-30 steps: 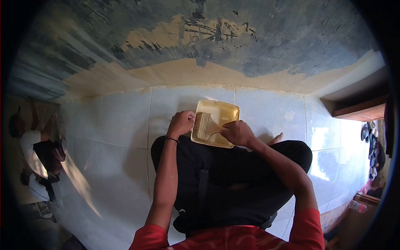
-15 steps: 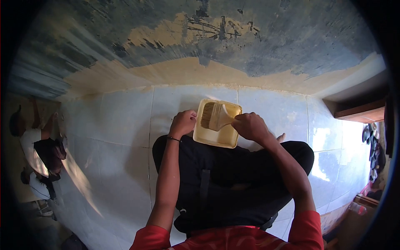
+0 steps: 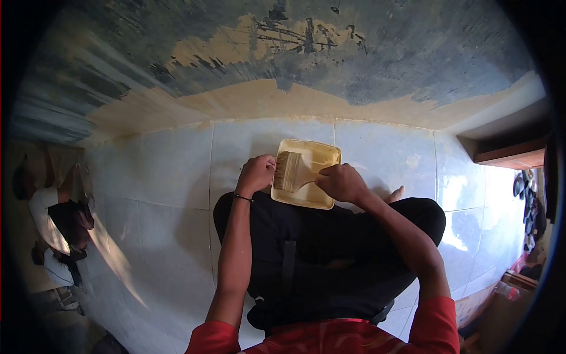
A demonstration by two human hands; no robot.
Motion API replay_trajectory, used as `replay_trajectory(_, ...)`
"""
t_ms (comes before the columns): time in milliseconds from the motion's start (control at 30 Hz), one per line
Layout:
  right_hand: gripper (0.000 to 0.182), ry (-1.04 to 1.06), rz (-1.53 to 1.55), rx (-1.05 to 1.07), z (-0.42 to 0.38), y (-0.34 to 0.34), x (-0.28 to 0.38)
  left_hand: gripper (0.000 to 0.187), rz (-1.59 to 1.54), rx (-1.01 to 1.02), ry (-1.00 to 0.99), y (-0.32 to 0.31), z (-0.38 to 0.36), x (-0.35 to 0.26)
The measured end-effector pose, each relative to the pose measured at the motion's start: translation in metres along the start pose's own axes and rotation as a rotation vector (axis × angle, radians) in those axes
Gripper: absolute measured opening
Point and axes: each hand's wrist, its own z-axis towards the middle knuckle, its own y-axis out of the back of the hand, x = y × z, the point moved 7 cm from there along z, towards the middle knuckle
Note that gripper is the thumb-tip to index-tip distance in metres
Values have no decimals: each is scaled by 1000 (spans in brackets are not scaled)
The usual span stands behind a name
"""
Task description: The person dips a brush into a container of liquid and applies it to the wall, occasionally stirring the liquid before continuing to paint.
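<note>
My right hand (image 3: 343,183) is closed round the handle of a wide brush (image 3: 290,171), whose bristles point left. The brush lies over the inside of a yellowish square tray (image 3: 303,203) on the tiled floor. Beside the tray's left edge is my left hand (image 3: 258,174), its fingers curled together near the rim and the bristle tips. Whether the fingers grip the rim cannot be made out. Paint-coloured smears show inside the tray.
Ahead stands a wall (image 3: 236,56) with patchy grey-blue and tan paint. Two people (image 3: 47,209) are at the far left. A wooden shelf (image 3: 513,152) juts out at the right, with shoes (image 3: 526,200) beyond it and a plastic bottle (image 3: 508,290) lower down.
My right hand has moved left with the brush, bringing the bristles to the tray's left side near my left hand. The brush now lies flatter to view.
</note>
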Motion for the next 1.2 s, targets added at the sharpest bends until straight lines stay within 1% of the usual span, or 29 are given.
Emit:
replay_trajectory(167, 32, 10, 45, 1, 1, -6, -4, 17, -61, -30, 0, 3, -1, 1)
replay_trajectory(233, 31, 12, 50, -15, 1, -7, -6, 16, -38, 13, 10, 2, 0, 1)
replay_trajectory(333, 30, 28, 62, 0, 1, -5, -4, 17, -30, 17, 13, 2, -1, 0)
replay_trajectory(367, 30, 44, 10, -27, 1, -2, -4, 17, -30, 16, 11, 0, 1, 3)
replay_trajectory(433, 29, 62, -43, -55, -1, 2, -3, 18, 93, -45, -22, -1, 4, 8)
replay_trajectory(500, 26, 107, -184, -97, -6, 10, 4, 18, 95, -59, -37, -2, 4, 10)
replay_trajectory(633, 23, 162, -261, -166, -14, 25, 15, 19, 105, -64, -63, -3, 4, 10)
replay_trajectory(700, 21, 209, -368, -233, -15, 36, 19, 20, 107, -50, -34, -2, 2, 8)
replay_trajectory(733, 21, 209, -367, -233, -16, 40, 18, 20, 106, -34, -4, -2, 2, 9)
replay_trajectory(800, 19, 294, -374, -322, -19, 52, 20, 20, 102, -41, -21, -3, 3, 12)
replay_trajectory(833, 19, 292, -374, -323, -17, 53, 17, 20, 98, -48, -37, -4, 4, 13)
replay_trajectory(900, 19, 313, -339, -390, -16, 57, 13, 20, 87, -39, -31, -2, 2, 9)
replay_trajectory(1033, 22, 235, -318, -354, -13, 51, 10, 21, 57, -14, 11, -1, 0, 4)
replay_trajectory(1100, 26, 119, -235, -244, -11, 45, 4, 21, 56, -14, 7, -1, 1, 6)
replay_trajectory(1133, 26, 120, -235, -242, -11, 43, 4, 21, 54, -14, 3, -1, 1, 7)
replay_trajectory(1200, 31, 21, -50, -126, -9, 32, -5, 21, 57, -14, 0, -1, 1, 7)
